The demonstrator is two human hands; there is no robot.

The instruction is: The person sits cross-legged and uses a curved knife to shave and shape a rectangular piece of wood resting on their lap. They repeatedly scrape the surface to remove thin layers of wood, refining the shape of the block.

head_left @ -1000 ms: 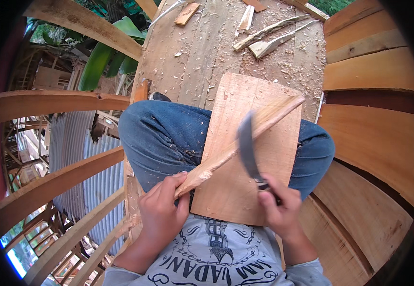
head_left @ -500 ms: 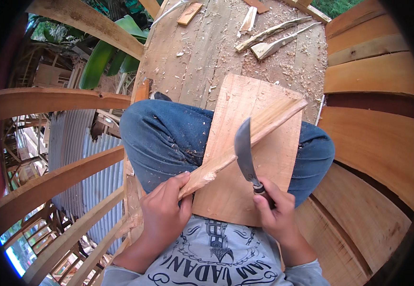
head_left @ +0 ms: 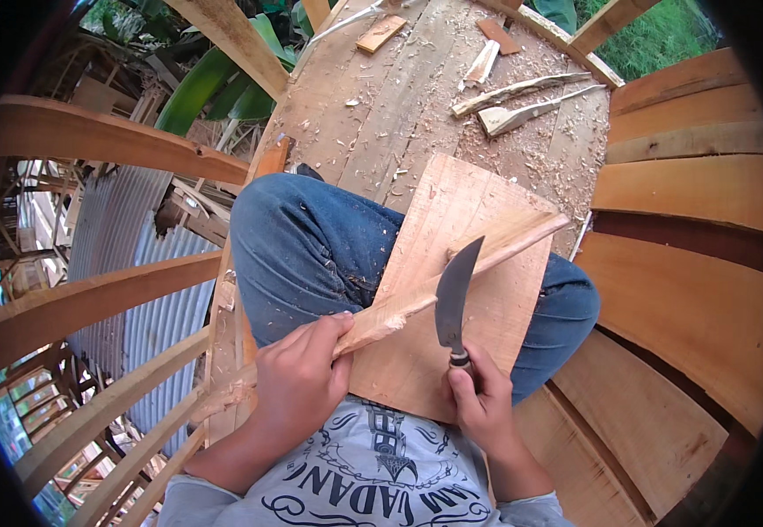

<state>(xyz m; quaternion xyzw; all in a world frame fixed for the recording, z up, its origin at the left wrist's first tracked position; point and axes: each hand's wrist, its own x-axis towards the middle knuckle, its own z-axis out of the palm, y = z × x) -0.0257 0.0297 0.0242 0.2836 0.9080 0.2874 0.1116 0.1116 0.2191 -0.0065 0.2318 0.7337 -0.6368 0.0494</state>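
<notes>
Clearly, left hand [head_left: 301, 379] clenching wooden stick [head_left: 452, 277], right hand [head_left: 480, 404] gripping curved knife [head_left: 453, 294] upright.

knife handle [head_left: 467, 367] hidden in right hand [head_left: 485, 406]

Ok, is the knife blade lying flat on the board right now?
No: the knife is held by the right hand with its blade raised, tip pointing up over the stick that the left hand grips.

A pale wooden stick [head_left: 452, 279], rough and splintered at its near end, lay slanted across a flat board [head_left: 478, 369] on the lap. A curved dark knife [head_left: 454, 294] stood blade-up, its edge against the stick.
</notes>
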